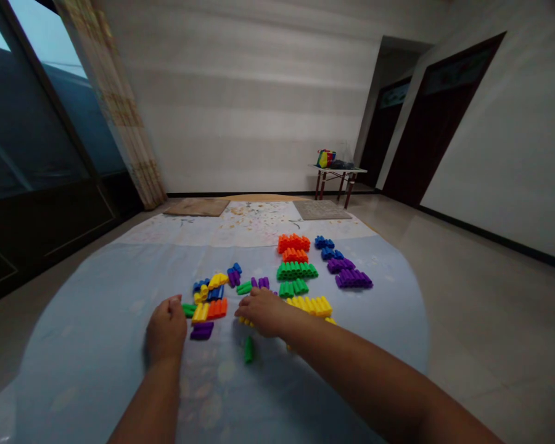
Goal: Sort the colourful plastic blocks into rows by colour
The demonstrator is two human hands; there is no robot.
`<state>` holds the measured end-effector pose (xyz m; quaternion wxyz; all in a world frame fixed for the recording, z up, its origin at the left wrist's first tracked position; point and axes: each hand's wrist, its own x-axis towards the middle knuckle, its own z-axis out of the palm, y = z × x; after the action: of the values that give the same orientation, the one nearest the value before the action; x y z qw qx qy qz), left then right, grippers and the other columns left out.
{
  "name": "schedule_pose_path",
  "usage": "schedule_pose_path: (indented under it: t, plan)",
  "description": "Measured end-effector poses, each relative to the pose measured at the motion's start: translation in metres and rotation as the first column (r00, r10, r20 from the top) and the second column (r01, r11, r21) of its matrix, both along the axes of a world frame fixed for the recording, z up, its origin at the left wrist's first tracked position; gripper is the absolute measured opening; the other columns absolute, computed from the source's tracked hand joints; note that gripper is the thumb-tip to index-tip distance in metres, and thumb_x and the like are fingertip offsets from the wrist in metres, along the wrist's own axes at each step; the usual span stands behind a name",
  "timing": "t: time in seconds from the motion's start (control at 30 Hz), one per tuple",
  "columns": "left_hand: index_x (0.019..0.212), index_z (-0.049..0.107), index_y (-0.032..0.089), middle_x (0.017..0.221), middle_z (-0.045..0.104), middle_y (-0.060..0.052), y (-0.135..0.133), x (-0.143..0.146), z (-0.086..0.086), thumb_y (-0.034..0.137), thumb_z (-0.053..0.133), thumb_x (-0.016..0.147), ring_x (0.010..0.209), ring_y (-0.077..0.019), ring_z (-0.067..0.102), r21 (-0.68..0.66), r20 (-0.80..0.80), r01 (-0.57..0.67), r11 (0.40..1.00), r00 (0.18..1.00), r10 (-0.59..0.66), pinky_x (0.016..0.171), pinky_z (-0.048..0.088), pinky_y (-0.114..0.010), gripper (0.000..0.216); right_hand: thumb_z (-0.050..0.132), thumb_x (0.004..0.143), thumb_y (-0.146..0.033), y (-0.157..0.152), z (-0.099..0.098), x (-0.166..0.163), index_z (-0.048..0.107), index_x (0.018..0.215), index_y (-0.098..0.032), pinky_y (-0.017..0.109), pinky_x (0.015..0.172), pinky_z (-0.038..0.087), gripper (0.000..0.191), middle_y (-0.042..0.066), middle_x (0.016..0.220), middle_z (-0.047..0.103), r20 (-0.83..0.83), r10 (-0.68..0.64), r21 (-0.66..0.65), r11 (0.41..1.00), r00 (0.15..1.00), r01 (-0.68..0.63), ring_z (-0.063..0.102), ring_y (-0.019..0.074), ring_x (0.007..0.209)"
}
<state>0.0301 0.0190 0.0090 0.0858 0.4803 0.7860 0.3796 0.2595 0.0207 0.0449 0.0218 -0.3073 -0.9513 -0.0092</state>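
Colourful plastic blocks lie on a pale blue sheet [97,345] on the floor. My left hand [166,327] rests as a loose fist beside a purple block [201,331] and a yellow and orange cluster [209,310]; nothing shows in it. My right hand [261,310] is curled, fingers down, over yellow blocks [311,304], and what it grips is hidden. A single green block [248,349] lies just below that hand. Sorted rows lie beyond: orange [293,243], green [296,270], blue [324,243] and purple [353,279].
A small table [337,169] with toys stands at the far wall near dark doors [439,117]. Two mats [321,209] lie past the sheet. A curtain [120,117] and glass panels run along the left. Tiled floor extends to the right.
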Motion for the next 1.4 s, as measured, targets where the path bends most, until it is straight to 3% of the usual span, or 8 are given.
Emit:
schedule_pose_path:
  t: [0.17, 0.33, 0.57, 0.77, 0.87, 1.0, 1.17, 1.4]
  plan:
    - [0.108, 0.063, 0.017, 0.111, 0.065, -0.014, -0.003, 0.001, 0.001, 0.038, 0.025, 0.086, 0.102, -0.0243, 0.058, -0.013, 0.018, -0.006, 1.000, 1.000, 0.007, 0.084, 0.044, -0.035, 0.048, 0.062, 0.078, -0.028, 0.005, 0.004, -0.004, 0.064, 0.105, -0.017, 0.042, 0.083, 0.043, 0.029, 0.012, 0.099, 0.067, 0.062, -0.078, 0.044, 0.996, 0.995, 0.075, 0.055, 0.0273, 0.098]
    - [0.106, 0.063, 0.016, 0.109, 0.065, -0.014, -0.003, 0.002, 0.000, 0.038, 0.025, 0.086, 0.102, -0.0242, 0.058, -0.008, 0.047, 0.012, 1.000, 0.999, -0.012, 0.084, 0.044, -0.034, 0.048, 0.055, 0.076, -0.063, 0.002, 0.016, -0.005, 0.069, 0.092, -0.014, 0.041, 0.079, 0.046, 0.053, 0.015, 0.088, 0.069, 0.083, -0.275, -0.006, 0.961, 0.958, 0.276, 0.060, 0.0293, 0.090]
    - [0.105, 0.064, 0.016, 0.107, 0.066, -0.014, -0.004, 0.004, 0.002, 0.038, 0.026, 0.085, 0.100, -0.0256, 0.058, -0.024, 0.047, -0.001, 1.000, 0.999, 0.002, 0.083, 0.044, -0.036, 0.048, 0.064, 0.077, -0.032, 0.004, 0.023, -0.002, 0.056, 0.122, -0.021, 0.042, 0.088, 0.043, 0.047, 0.009, 0.118, 0.062, 0.015, -0.094, -0.059, 0.994, 0.995, 0.095, 0.054, 0.0272, 0.106]
    - [0.105, 0.064, 0.017, 0.106, 0.066, -0.013, -0.001, 0.000, -0.002, 0.039, 0.026, 0.085, 0.099, -0.0255, 0.058, -0.017, 0.018, 0.013, 1.000, 1.000, -0.013, 0.082, 0.044, -0.036, 0.048, 0.059, 0.078, -0.023, -0.001, 0.011, -0.011, 0.060, 0.116, -0.019, 0.049, 0.085, 0.041, 0.038, 0.010, 0.109, 0.063, 0.040, -0.067, -0.097, 0.993, 0.997, 0.070, 0.052, 0.0298, 0.103]
    - [0.106, 0.063, 0.017, 0.108, 0.065, -0.012, 0.000, -0.003, -0.003, 0.038, 0.026, 0.085, 0.099, -0.0257, 0.057, -0.034, 0.002, 0.021, 0.999, 1.000, -0.021, 0.082, 0.045, -0.037, 0.047, 0.063, 0.076, -0.024, -0.006, 0.029, 0.011, 0.054, 0.124, -0.023, 0.048, 0.090, 0.039, 0.050, 0.009, 0.117, 0.059, -0.092, -0.131, -0.120, 0.986, 0.987, 0.120, 0.049, 0.0287, 0.108]
    - [0.107, 0.062, 0.017, 0.111, 0.063, -0.012, 0.001, -0.004, -0.003, 0.036, 0.028, 0.085, 0.102, -0.0259, 0.056, -0.056, 0.003, 0.035, 0.998, 0.999, -0.035, 0.085, 0.044, -0.037, 0.045, 0.063, 0.075, -0.016, -0.011, 0.052, 0.076, 0.050, 0.129, -0.022, 0.037, 0.093, 0.039, 0.056, 0.009, 0.118, 0.058, -0.277, -0.257, -0.195, 0.959, 0.926, 0.207, 0.052, 0.0226, 0.110]
    - [0.106, 0.063, 0.018, 0.111, 0.064, -0.012, 0.004, -0.004, -0.004, 0.035, 0.029, 0.084, 0.101, -0.0262, 0.056, -0.049, 0.000, 0.007, 0.999, 1.000, -0.007, 0.084, 0.044, -0.038, 0.044, 0.063, 0.071, -0.011, -0.014, 0.045, 0.147, 0.054, 0.126, -0.018, 0.035, 0.098, 0.038, 0.056, 0.011, 0.121, 0.058, -0.214, -0.370, -0.249, 0.916, 0.904, 0.316, 0.052, 0.0233, 0.113]
    - [0.109, 0.062, 0.017, 0.108, 0.064, -0.013, 0.008, -0.007, -0.008, 0.037, 0.028, 0.083, 0.098, -0.0254, 0.057, -0.106, -0.049, 0.013, 0.994, 0.999, -0.018, 0.080, 0.044, -0.035, 0.047, 0.066, 0.068, -0.014, -0.020, 0.034, 0.147, 0.058, 0.123, -0.021, 0.036, 0.096, 0.040, 0.056, 0.009, 0.119, 0.061, -0.129, -0.403, -0.319, 0.882, 0.906, 0.347, 0.054, 0.0247, 0.111]
